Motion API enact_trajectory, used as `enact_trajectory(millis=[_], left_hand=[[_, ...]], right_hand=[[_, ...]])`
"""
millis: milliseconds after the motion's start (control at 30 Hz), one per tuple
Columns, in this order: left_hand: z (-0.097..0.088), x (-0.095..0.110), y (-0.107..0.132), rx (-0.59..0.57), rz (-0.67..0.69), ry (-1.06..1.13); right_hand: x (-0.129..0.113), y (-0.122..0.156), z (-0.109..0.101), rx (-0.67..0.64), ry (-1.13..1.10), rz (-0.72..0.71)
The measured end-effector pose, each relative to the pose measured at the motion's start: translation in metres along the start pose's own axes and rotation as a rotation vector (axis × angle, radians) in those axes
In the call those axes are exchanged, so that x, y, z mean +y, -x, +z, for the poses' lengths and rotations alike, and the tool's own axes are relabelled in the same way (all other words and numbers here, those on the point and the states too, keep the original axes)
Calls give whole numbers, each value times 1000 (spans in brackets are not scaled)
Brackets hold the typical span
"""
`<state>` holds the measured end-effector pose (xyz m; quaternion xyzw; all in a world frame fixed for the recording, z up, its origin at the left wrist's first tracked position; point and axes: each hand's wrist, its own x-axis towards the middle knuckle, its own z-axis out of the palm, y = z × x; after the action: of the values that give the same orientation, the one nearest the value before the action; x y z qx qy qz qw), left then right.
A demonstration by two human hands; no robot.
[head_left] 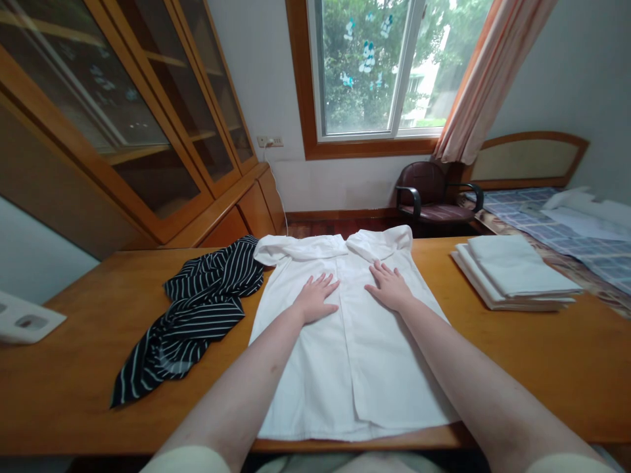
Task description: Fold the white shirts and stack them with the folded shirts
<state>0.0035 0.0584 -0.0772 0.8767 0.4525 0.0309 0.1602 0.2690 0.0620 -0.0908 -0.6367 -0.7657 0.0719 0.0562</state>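
Observation:
A white button-front shirt (315,374) lies spread face up on the wooden table, its collar end away from me and its hem along the near edge. My left hand (316,299) rests flat on the left front panel, fingers spread. On the right front panel, just below the collar, my right hand (389,286) lies flat too, its fingers apart. The placket runs between the two hands. Left of the shirt is a crumpled black garment with white stripes (202,315), untouched.
Folded white cloths (513,272) are stacked on the table (532,368) at the right. A white object with an oval opening (29,320) sits at the far left. Beyond the table stand a glass-door cabinet (197,190), a dark red armchair (434,197) and a bed (586,230).

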Motion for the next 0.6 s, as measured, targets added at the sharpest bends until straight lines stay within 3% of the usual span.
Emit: enact_trajectory(millis=[100, 200, 267, 433, 600], left_hand=[[-4, -10, 0, 48, -14, 147], [-7, -23, 3, 208, -222, 62], [-9, -33, 9, 250, -371, -56], [-11, -50, 32, 103, -339, -162], [-9, -49, 41, 110, -342, -198]], right_hand=[[0, 1, -1, -32, 30, 11], [-1, 1, -2, -38, 38, 30], [-1, 2, -1, -39, 43, 45], [2, 7, 2, -46, 51, 65], [1, 14, 2, -44, 48, 64]])
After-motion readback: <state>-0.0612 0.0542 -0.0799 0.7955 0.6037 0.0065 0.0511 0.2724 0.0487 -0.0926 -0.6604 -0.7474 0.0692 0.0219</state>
